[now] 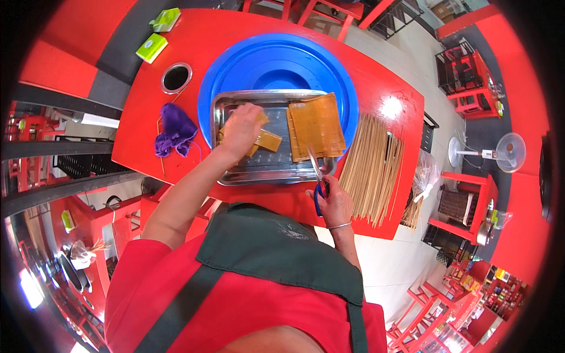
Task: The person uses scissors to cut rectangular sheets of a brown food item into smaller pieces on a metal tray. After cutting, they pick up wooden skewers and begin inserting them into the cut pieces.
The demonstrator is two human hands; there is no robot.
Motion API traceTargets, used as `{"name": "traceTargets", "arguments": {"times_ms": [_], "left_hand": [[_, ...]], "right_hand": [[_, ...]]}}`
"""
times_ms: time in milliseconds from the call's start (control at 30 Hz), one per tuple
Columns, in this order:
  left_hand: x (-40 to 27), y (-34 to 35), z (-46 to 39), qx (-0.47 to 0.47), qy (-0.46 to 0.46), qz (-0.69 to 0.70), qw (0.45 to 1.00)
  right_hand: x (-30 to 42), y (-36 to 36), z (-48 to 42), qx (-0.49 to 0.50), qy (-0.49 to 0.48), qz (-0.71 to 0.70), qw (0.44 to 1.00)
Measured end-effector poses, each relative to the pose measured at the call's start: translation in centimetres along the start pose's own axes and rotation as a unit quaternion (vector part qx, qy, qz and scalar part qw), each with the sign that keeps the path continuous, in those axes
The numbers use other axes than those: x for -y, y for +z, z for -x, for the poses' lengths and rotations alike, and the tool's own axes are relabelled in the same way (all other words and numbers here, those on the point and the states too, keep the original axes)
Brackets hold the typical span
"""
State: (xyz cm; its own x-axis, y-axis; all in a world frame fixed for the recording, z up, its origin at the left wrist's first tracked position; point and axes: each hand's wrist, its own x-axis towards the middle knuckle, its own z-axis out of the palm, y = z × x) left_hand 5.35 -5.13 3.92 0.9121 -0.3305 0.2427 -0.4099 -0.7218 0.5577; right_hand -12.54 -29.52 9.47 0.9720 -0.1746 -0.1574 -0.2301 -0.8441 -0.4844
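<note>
My left hand (242, 129) is over the left part of a metal tray (265, 176), on cut yellow-brown pieces (268, 140); whether its fingers grip one is hidden. The tray rests on a round blue plastic lid or basin (282, 53). My right hand (336, 200) holds scissors (318, 192) with dark blue handles by the tray's near right corner. Their blades point away from me, at the near edge of a stack of flat yellow-brown sheets (315, 125). That stack lies on the tray's right side and overhangs its rim.
A bundle of thin wooden sticks (371, 172) lies right of the tray on the red table (388, 79). At left are a purple cloth (176, 128), a round metal-rimmed container (176, 78) and green packets (152, 47). A bagged stick bundle (423, 181) is beyond the right edge.
</note>
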Motion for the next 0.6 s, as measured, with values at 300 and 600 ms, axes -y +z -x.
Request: {"name": "traceTargets", "arguments": {"times_ms": [300,600], "left_hand": [[-3.8,10.8,-4.1,0.057,-0.331,0.145,0.931],[-2.9,12.3,-5.0,0.011,-0.280,0.130,0.951]], "right_hand": [[-3.4,-1.7,2.3,-0.039,0.024,0.015,0.999],[-5.5,-1.8,3.1,-0.060,0.020,-0.008,0.998]]}}
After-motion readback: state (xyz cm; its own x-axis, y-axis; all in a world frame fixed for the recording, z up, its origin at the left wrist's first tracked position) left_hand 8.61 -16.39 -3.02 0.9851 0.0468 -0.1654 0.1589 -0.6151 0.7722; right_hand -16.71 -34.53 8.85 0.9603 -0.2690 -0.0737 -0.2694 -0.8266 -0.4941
